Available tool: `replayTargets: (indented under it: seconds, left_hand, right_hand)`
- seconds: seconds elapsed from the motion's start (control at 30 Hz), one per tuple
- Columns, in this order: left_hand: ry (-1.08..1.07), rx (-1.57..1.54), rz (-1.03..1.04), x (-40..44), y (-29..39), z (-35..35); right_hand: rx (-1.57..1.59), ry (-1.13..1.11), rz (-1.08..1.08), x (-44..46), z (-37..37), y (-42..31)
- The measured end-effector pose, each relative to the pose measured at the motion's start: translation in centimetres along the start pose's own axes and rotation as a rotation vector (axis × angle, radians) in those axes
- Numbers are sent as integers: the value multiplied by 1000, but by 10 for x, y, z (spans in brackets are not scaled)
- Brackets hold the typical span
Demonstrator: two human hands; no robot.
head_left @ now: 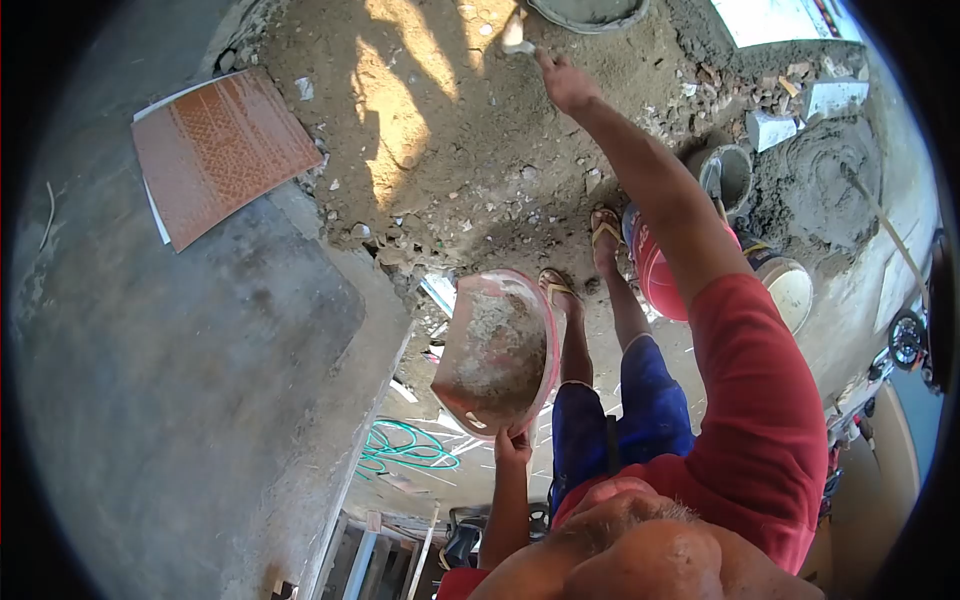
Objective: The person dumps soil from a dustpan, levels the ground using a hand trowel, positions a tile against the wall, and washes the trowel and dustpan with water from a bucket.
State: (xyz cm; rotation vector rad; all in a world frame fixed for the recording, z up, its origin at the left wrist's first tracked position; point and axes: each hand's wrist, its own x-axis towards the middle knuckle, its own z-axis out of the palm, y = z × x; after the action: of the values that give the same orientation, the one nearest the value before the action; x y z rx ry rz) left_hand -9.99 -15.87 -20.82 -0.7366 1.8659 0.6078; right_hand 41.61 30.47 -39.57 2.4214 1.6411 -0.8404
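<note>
My left hand (513, 446) is closed on the rim of a worn pink plastic basin (553, 340), cut straight along one side and crusted with grey cement. The basin hangs tilted beside my legs. My right hand (572, 84) stretches far forward over the dirt ground, index finger extended. Just past its fingertip is a small pale object (516, 40); I cannot tell what it is or whether the finger touches it. A round container of grey mix (590, 22) stands beyond, cut off by the top edge.
A concrete slab (220, 380) fills the left, with a brown patterned sheet (225, 155) on it. Pink (660, 275) and white (785, 290) buckets stand near my right leg. A grey bucket (735, 170) adjoins wet mortar (825, 185). A green hose (405, 450) lies coiled lower left.
</note>
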Motion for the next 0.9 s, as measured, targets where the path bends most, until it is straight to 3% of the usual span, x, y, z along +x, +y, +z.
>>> replayTargets:
  seconds: [0.13,0.37,0.43,0.53,0.63,0.7,0.73,0.8,0.9]
  left_hand:
    - [31,-17,-38,4,-13,38]
    - [-97,115,-79,-1,-36,91]
    - [-10,152,-19,-18,-42,110]
    - [2,192,5,-22,-48,120]
    - [-36,235,11,-19,-51,123]
    - [-31,265,17,-16,-49,127]
    - [-31,290,23,-15,-49,130]
    - [-30,310,34,-21,-46,139]
    - [-28,319,57,-25,-40,142]
  right_hand:
    - [-201,32,-33,56,56,70]
    - [-214,-51,13,-39,50,218]
    - [-203,-55,64,-56,55,258]
    - [125,341,77,-61,33,285]
    - [129,319,263,-22,-9,289]
    - [92,399,30,34,-2,313]
    - [96,397,38,40,-9,303]
    - [43,249,463,42,-32,265]
    - [22,56,401,29,-15,290]
